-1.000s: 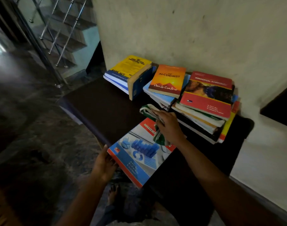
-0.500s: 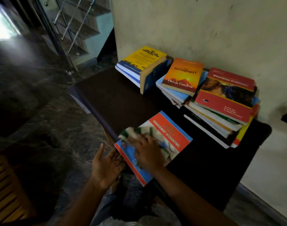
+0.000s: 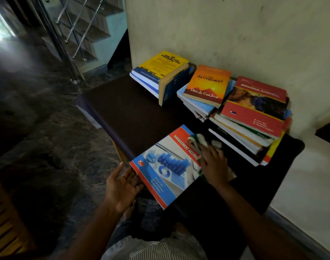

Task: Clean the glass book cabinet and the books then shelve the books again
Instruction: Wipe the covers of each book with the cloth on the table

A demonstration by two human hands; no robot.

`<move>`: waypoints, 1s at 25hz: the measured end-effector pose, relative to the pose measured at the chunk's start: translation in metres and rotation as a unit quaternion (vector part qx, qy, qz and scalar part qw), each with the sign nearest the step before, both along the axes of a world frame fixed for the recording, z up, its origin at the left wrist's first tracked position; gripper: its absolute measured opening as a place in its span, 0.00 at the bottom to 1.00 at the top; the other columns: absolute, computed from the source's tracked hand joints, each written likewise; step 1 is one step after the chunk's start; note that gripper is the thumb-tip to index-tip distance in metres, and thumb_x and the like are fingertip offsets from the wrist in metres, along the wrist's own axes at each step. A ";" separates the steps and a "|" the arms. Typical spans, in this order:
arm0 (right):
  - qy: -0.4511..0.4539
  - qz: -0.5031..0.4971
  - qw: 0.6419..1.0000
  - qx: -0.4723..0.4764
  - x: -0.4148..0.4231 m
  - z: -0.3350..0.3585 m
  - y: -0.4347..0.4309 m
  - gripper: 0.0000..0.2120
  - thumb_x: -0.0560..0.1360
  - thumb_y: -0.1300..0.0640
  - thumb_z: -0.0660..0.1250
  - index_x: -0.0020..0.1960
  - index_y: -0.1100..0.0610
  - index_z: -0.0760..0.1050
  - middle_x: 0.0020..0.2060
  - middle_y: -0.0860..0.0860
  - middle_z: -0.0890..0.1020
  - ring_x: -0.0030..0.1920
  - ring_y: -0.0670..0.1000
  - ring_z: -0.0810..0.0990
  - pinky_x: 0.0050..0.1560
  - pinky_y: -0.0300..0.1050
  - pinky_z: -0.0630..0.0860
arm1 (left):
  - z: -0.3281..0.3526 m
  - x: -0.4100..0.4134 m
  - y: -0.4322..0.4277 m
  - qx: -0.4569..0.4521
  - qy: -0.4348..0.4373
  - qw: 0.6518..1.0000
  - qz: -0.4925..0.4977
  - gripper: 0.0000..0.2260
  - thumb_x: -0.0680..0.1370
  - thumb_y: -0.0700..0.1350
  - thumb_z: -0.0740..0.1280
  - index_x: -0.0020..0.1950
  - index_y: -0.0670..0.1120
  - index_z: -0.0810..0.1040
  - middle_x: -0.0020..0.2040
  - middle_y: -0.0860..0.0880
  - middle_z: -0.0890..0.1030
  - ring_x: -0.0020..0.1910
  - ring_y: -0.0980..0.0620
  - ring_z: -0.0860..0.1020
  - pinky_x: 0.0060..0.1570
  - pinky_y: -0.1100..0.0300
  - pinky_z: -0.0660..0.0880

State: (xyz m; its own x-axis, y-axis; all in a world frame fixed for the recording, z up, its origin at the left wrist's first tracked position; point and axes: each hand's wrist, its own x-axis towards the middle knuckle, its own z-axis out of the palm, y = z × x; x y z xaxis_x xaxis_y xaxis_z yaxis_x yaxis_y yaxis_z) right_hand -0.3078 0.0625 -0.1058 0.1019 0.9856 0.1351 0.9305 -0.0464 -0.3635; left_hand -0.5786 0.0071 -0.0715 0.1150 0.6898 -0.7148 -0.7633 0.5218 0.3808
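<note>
A blue, red and white Management Accounting book [image 3: 166, 171] lies flat at the near edge of the dark table [image 3: 126, 113], its near corner overhanging. My right hand [image 3: 214, 166] lies flat on a white and green cloth [image 3: 199, 140] and presses it onto the book's right side, covering part of the title. My left hand [image 3: 121, 186] is open, palm up, fingers against the book's near-left edge. Three stacks of books stand at the back by the wall, topped by a yellow Bare Act [image 3: 160, 66], The Alchemist [image 3: 207, 85] and a red Managerial Economics [image 3: 254, 107].
A pale wall [image 3: 235, 34] runs behind the table. A staircase with a metal railing [image 3: 66, 34] rises at the far left above a dark stone floor [image 3: 47, 137]. A slatted wooden piece [image 3: 2, 222] shows at the bottom left.
My right hand has swept the cloth from the book's near-left part to its far right side. My left hand has moved up against the book's edge. The camera has shifted slightly.
</note>
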 end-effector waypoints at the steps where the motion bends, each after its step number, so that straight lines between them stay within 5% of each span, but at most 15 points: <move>1: -0.030 0.021 0.999 0.019 -0.011 -0.004 -0.009 0.20 0.74 0.55 0.59 0.65 0.55 0.72 0.62 0.57 0.76 0.60 0.61 0.73 0.55 0.56 0.72 | 0.000 0.000 0.000 0.005 0.002 1.000 -0.005 0.23 0.77 0.56 0.59 0.65 0.41 0.71 0.60 0.40 0.78 0.60 0.41 0.75 0.58 0.46 0.71; 4: -0.040 0.112 0.993 0.028 -0.056 -0.014 -0.046 0.22 0.69 0.51 0.56 0.63 0.47 0.70 0.59 0.51 0.78 0.56 0.53 0.72 0.49 0.51 0.76 | -0.003 0.000 0.000 0.006 0.017 1.000 -0.018 0.22 0.77 0.55 0.59 0.63 0.41 0.73 0.58 0.40 0.79 0.59 0.42 0.76 0.56 0.47 0.72; 7: -0.006 0.191 0.981 0.038 -0.099 -0.018 -0.083 0.24 0.68 0.51 0.56 0.64 0.43 0.68 0.63 0.46 0.75 0.56 0.49 0.68 0.54 0.44 0.69 | -0.002 0.002 0.001 0.009 0.030 0.999 -0.016 0.21 0.78 0.54 0.58 0.63 0.41 0.74 0.54 0.42 0.80 0.54 0.44 0.78 0.49 0.50 0.73; 10: -0.012 0.268 0.963 0.035 -0.113 -0.018 -0.098 0.22 0.69 0.52 0.57 0.63 0.44 0.68 0.63 0.46 0.76 0.56 0.50 0.70 0.53 0.43 0.72 | 0.000 0.012 0.004 -0.011 0.108 0.994 -0.007 0.13 0.80 0.48 0.56 0.51 0.42 0.77 0.43 0.44 0.82 0.41 0.49 0.81 0.37 0.55 0.76; 14: 0.125 0.188 0.974 0.025 -0.081 0.007 -0.080 0.23 0.72 0.56 0.52 0.65 0.50 0.72 0.61 0.52 0.77 0.62 0.54 0.69 0.59 0.49 0.69 | 0.008 0.025 0.016 0.000 0.185 0.983 -0.015 0.02 0.77 0.42 0.66 0.45 0.45 0.77 0.36 0.48 0.82 0.29 0.55 0.80 0.26 0.63 0.76; 18: 0.184 0.105 0.967 0.140 -0.043 0.060 -0.060 0.19 0.75 0.55 0.55 0.64 0.55 0.73 0.58 0.54 0.77 0.58 0.49 0.67 0.56 0.43 0.68 | 0.036 0.032 0.022 0.170 0.292 0.941 -0.017 0.07 0.74 0.43 0.69 0.51 0.47 0.79 0.49 0.48 0.82 0.43 0.54 0.83 0.37 0.60 0.80; 20: 0.222 0.080 0.949 0.208 -0.031 0.085 -0.055 0.16 0.77 0.57 0.58 0.64 0.53 0.71 0.55 0.49 0.75 0.57 0.46 0.67 0.57 0.32 0.65 | 0.059 0.033 0.018 0.306 0.436 0.847 -0.013 0.07 0.74 0.46 0.68 0.51 0.49 0.79 0.49 0.51 0.78 0.50 0.56 0.80 0.47 0.59 0.78; 22: 0.245 0.071 0.934 0.251 -0.022 0.102 -0.053 0.17 0.77 0.57 0.60 0.65 0.50 0.69 0.55 0.45 0.73 0.59 0.43 0.66 0.59 0.26 0.61 | 0.075 0.036 0.013 0.451 0.570 0.687 0.023 0.05 0.75 0.43 0.68 0.50 0.48 0.79 0.47 0.55 0.75 0.49 0.63 0.76 0.49 0.67 0.74; 23: 0.249 0.073 0.929 0.265 -0.018 0.107 -0.053 0.17 0.77 0.55 0.60 0.66 0.49 0.69 0.56 0.42 0.72 0.60 0.43 0.67 0.60 0.25 0.61 | 0.074 0.037 0.013 0.510 0.600 0.616 0.027 0.07 0.74 0.40 0.66 0.51 0.46 0.80 0.48 0.56 0.76 0.50 0.64 0.75 0.52 0.68 0.72; 25: 0.251 0.075 0.925 0.274 -0.015 0.108 -0.055 0.17 0.77 0.52 0.58 0.66 0.46 0.67 0.58 0.42 0.71 0.61 0.45 0.67 0.62 0.26 0.60 | 0.052 0.036 0.014 0.601 0.599 0.528 -0.041 0.12 0.77 0.38 0.63 0.58 0.44 0.79 0.57 0.55 0.78 0.58 0.61 0.76 0.67 0.59 0.66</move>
